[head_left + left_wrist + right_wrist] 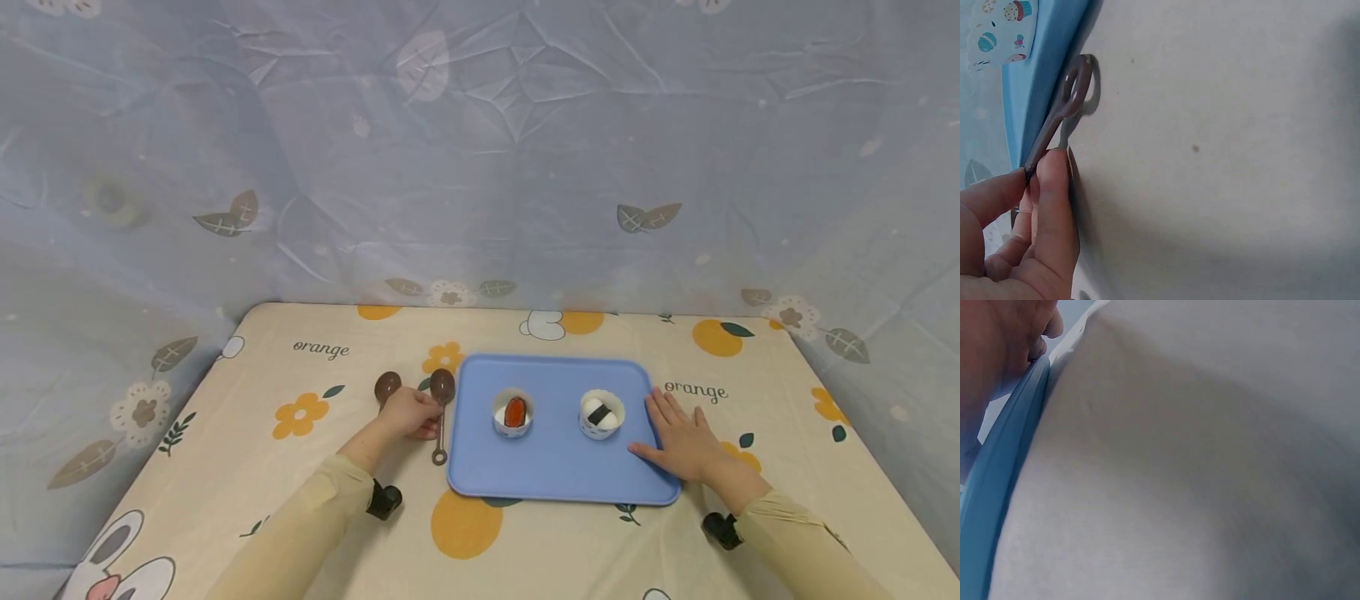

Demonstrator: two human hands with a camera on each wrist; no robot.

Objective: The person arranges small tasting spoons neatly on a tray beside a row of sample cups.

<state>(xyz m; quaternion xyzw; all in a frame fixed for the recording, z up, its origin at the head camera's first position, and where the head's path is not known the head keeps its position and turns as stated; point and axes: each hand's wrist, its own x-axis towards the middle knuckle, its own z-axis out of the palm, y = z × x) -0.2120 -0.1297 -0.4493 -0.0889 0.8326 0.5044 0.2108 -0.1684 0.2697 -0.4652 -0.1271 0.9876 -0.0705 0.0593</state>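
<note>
My left hand [412, 412] pinches a brown spoon [442, 387] by its handle, just left of the blue tray [556, 475]. In the left wrist view the looped end of the handle [1076, 94] sticks out past thumb and finger, close beside the tray's edge. A second brown spoon [387, 386] lies to the left, its handle hidden by that hand. My right hand [686, 442] rests with fingers spread on the tray's right rim. On the tray stand two paper cups: the left cup [512, 431] holds a red-topped white piece, the right cup [599, 431] a white piece with a black band.
A cream tablecloth [558, 550] printed with oranges, flowers and lettering covers the table. Behind it and along both sides hangs a grey-blue patterned curtain [480, 208]. Small black wrist cameras sit by both sleeves.
</note>
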